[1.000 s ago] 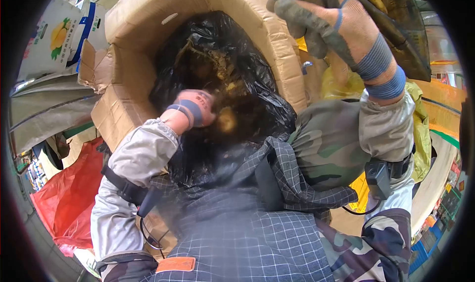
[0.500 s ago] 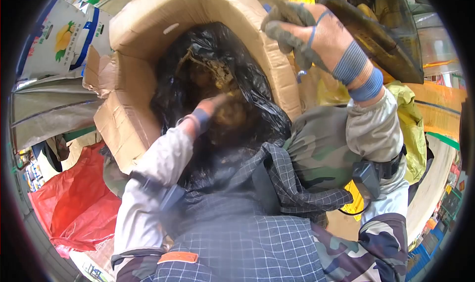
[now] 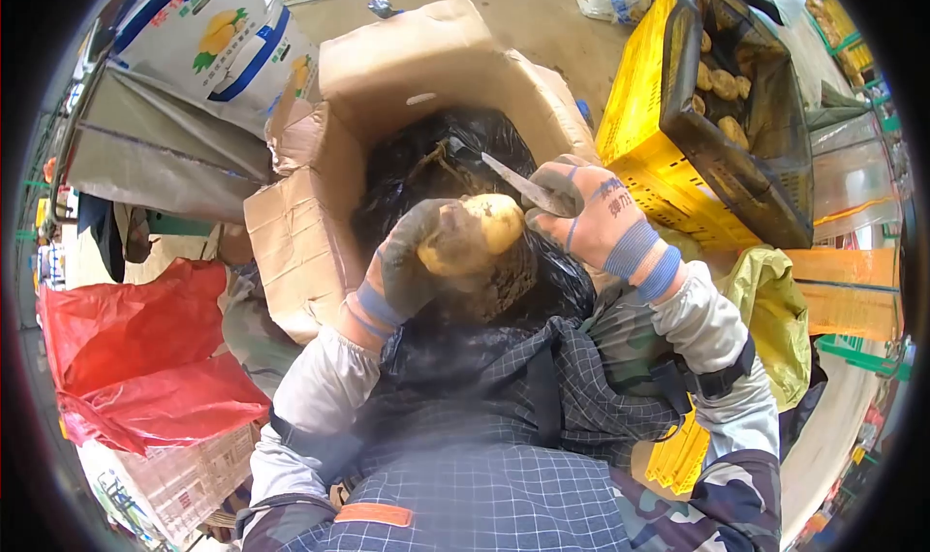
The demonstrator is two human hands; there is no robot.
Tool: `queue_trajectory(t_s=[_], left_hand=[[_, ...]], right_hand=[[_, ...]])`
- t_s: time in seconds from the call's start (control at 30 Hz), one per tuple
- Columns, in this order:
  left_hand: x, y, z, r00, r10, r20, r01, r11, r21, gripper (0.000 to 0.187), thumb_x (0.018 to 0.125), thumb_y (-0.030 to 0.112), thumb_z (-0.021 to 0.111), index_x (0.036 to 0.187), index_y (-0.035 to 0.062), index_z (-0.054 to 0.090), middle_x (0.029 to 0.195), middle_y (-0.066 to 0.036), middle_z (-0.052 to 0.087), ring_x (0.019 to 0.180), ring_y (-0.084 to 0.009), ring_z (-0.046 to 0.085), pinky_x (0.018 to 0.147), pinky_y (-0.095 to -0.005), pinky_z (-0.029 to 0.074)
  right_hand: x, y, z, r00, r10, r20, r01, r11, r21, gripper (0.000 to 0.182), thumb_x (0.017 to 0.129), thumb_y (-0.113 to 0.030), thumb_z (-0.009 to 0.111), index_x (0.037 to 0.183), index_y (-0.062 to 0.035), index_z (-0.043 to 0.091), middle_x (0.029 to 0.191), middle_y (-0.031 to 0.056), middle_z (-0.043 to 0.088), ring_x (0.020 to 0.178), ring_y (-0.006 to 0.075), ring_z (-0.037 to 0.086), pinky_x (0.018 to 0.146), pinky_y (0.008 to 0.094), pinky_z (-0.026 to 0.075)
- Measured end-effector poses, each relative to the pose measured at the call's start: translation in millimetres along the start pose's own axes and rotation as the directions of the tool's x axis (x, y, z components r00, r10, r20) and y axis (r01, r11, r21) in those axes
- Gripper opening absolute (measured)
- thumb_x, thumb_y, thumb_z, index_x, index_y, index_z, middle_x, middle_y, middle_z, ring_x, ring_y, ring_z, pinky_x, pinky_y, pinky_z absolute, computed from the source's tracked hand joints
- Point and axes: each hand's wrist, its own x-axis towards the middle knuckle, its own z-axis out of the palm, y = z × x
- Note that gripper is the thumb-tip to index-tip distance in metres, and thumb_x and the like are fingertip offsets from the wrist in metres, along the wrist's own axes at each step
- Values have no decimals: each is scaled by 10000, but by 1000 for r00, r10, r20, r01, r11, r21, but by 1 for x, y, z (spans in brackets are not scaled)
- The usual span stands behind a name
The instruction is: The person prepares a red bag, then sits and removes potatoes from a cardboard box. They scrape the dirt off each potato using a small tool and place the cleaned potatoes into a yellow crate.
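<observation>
One pale yellow, lobed tuber [image 3: 496, 221] is held in the left hand [image 3: 402, 261], whose fingers are curled against its left side; whether it is a single piece or two pressed together cannot be told. A knife-like blade [image 3: 506, 176] is pinched by the bent fingers of the right hand [image 3: 578, 208], which are placed just beside the tuber's right end. Beneath the left fingers, a brown, earthy mass [image 3: 509, 286] is seen in a black plastic liner [image 3: 465, 126], set within a cardboard box [image 3: 402, 58]. To the right of the right fingers, more tubers [image 3: 724, 84] are held in a yellow crate [image 3: 635, 97]. The held tuber is judged to be firm and fairly dense, its skin easily nicked and perhaps made slippery by loose soil; it is best cupped around the left lobe, with the fingertips kept clear of the blade.
</observation>
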Motion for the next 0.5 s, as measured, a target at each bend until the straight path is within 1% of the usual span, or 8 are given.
queue_trajectory(t_s=[0.13,0.2,0.27,0.33,0.37,0.43,0.47,0.5], left_hand=[[-10,8,0,976,216,33,-206,861,464,372,1050,261,492,1355,54,544,1261,-139,615,1108,-281,633,943,-372,545],[-7,7,-18,959,270,86,-259,712,652,341,1032,252,533,1314,66,573,1230,-131,630,1084,-268,646,918,-375,556],[29,-12,-77,924,9,383,-54,993,107,322,968,274,636,1224,79,611,1085,-111,645,973,-221,650,817,-353,562],[0,28,-40,996,78,-38,-76,995,58,321,948,321,644,1175,95,620,1041,-94,653,936,-228,647,766,-366,553],[-20,50,-20,968,123,-220,-118,992,39,323,938,344,648,1150,102,624,1018,-85,657,918,-232,645,741,-372,549],[-59,87,-6,912,220,-347,-235,972,-2,330,918,392,656,1101,118,632,974,-68,666,882,-239,642,691,-384,540],[-87,99,-13,900,294,-322,-324,945,-41,350,926,410,622,1116,116,626,955,-78,678,845,-257,654,663,-396,544],[-114,112,-21,882,367,-295,-407,909,-86,372,934,429,588,1131,115,621,936,-87,691,808,-274,666,635,-407,548]], right_hand=[[2,-10,0,997,21,72,-44,940,338,389,858,-297,717,1170,-72,657,1112,176,701,1034,320,667,922,392,510],[9,5,8,994,26,108,-51,971,235,350,870,-276,709,1152,-74,664,1083,151,716,1020,301,672,908,383,509],[14,4,10,993,56,104,-66,994,86,339,866,-287,711,1118,-64,676,1005,136,720,979,296,680,887,389,514],[18,-1,9,962,240,128,-238,971,-31,292,850,-300,713,1047,-85,698,833,127,691,803,289,685,779,403,542],[19,4,8,953,288,99,-287,958,-18,243,846,-275,710,1002,-89,707,798,126,682,721,261,665,715,389,544],[25,50,8,969,244,49,-246,969,38,206,850,-215,695,966,-45,687,805,91,676,708,164,627,690,330,526],[25,62,10,994,111,-3,-109,979,171,181,858,-168,684,965,-21,677,792,57,672,710,147,613,683,330,520],[19,67,4,986,164,42,-169,969,181,167,865,-152,681,963,-18,674,778,50,667,672,144,602,633,321,509]])
